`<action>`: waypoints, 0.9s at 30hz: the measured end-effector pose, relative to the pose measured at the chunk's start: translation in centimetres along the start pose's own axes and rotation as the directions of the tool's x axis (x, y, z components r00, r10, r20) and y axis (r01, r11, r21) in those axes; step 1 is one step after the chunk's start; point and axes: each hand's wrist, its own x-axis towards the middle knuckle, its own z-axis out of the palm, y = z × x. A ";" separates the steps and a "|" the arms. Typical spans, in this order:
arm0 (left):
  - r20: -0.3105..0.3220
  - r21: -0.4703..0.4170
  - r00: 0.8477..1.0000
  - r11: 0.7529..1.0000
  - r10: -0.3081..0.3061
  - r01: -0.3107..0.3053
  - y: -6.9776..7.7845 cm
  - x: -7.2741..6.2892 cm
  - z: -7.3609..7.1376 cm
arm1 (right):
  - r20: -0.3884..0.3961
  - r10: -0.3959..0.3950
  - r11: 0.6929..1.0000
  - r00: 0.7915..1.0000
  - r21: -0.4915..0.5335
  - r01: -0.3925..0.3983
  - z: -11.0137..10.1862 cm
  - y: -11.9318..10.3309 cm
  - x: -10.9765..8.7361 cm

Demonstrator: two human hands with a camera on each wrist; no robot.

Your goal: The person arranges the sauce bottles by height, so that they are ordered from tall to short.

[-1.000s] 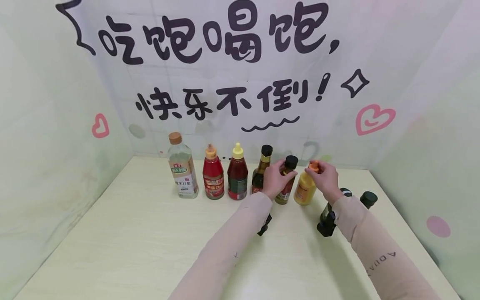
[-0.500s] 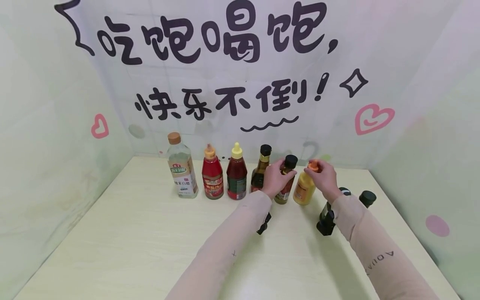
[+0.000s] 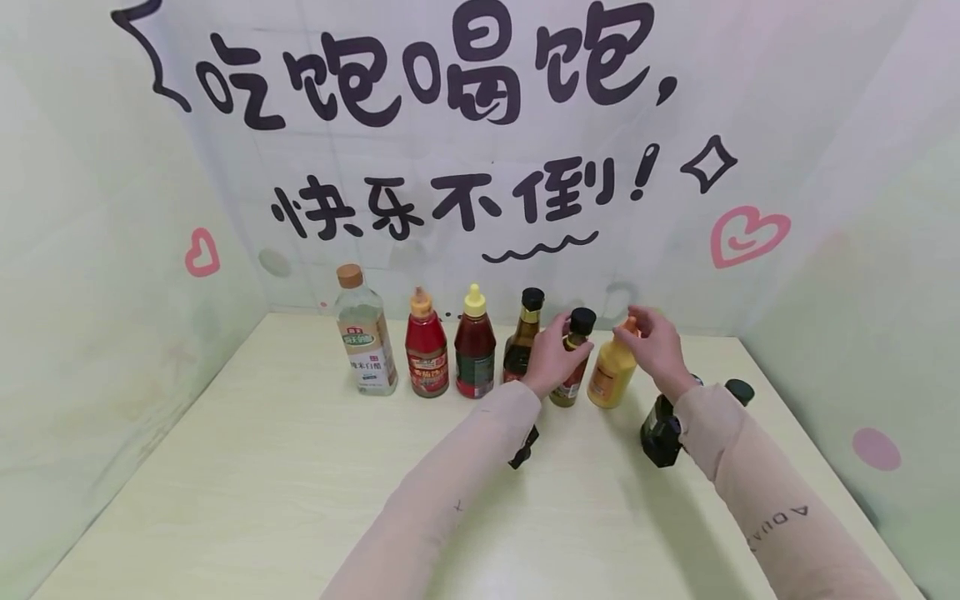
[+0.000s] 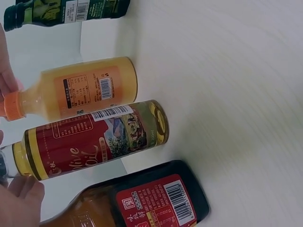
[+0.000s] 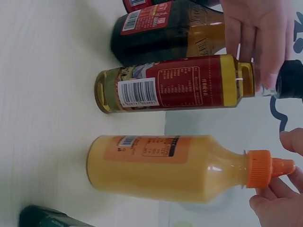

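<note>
My left hand (image 3: 553,360) holds the neck of an upright olive oil bottle (image 4: 90,142) with a black cap and red label. In the right wrist view, the left fingertips lie against the clear neck just below that cap. A yellow squeeze bottle (image 5: 151,168) with an orange nozzle cap (image 5: 260,169) stands upright to its right. My right hand (image 3: 660,350) is loosely spread around the nozzle, its thumb apart from it and other fingers behind the cap. A brown sauce bottle (image 3: 521,342) stands just left of the olive oil, partly hidden by the left hand.
Further left along the back stand a dark red squeeze bottle (image 3: 475,354), a red ketchup-like bottle (image 3: 427,358) and a clear vinegar bottle (image 3: 367,350). Dark green bottles (image 3: 660,433) stand near the right sleeve, partly covered. A black object (image 3: 525,447) shows beside the left sleeve.
The right hand has loosened from the orange nozzle and shifted slightly up and right. The left hand and the olive oil bottle stay in place.
</note>
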 end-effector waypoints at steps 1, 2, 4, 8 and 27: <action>0.003 -0.006 1.000 1.000 0.003 -0.003 0.0 -0.1 0.0 | 0.001 -0.010 1.000 1.000 -0.002 0.010 -0.2 -0.1 0.0; 0.003 -0.010 1.000 1.000 0.008 -0.008 0.0 -0.2 -0.1 | 0.005 -0.013 1.000 1.000 -0.001 0.013 -0.4 -0.2 -0.1; -0.002 -0.019 1.000 1.000 0.016 -0.016 0.1 -0.3 -0.2 | 0.012 -0.018 1.000 1.000 0.001 0.018 -0.8 -0.3 -0.2; -0.023 -0.016 0.999 0.999 0.039 -0.040 0.1 -0.6 -0.3 | 0.018 0.001 1.000 1.000 0.002 -0.001 -1.8 -0.4 -0.5; -0.134 0.009 0.925 0.934 0.355 -0.357 2.0 -1.3 -0.5 | -0.040 -0.032 0.999 0.999 -0.036 0.031 -6.6 0.2 -2.5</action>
